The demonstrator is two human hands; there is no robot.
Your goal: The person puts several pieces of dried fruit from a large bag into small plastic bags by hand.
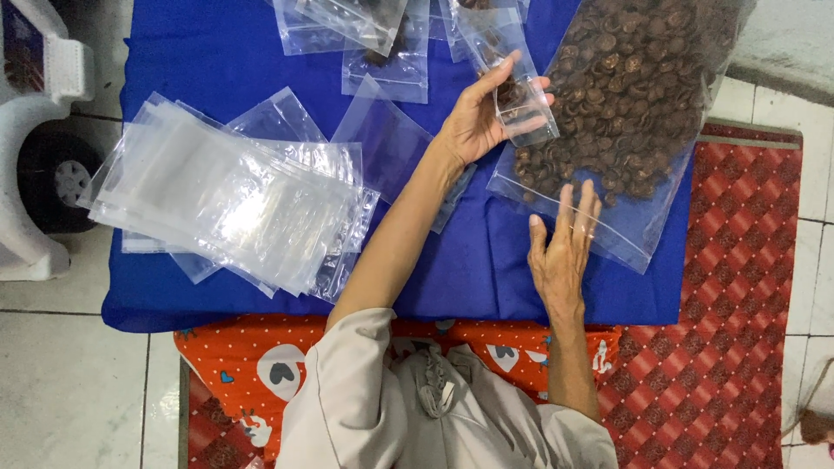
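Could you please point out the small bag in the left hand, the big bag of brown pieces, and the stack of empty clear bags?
small bag [526,111]: head view, on its clear lower half.
big bag of brown pieces [638,82]: head view, on the brown filling.
stack of empty clear bags [226,195]: head view, on the top bag.

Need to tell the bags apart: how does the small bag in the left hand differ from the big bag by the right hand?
The small bag is held up in the left hand and holds few brown pieces; the big bag lies on the blue cloth, packed full, mouth at the right hand. Both are clear plastic.
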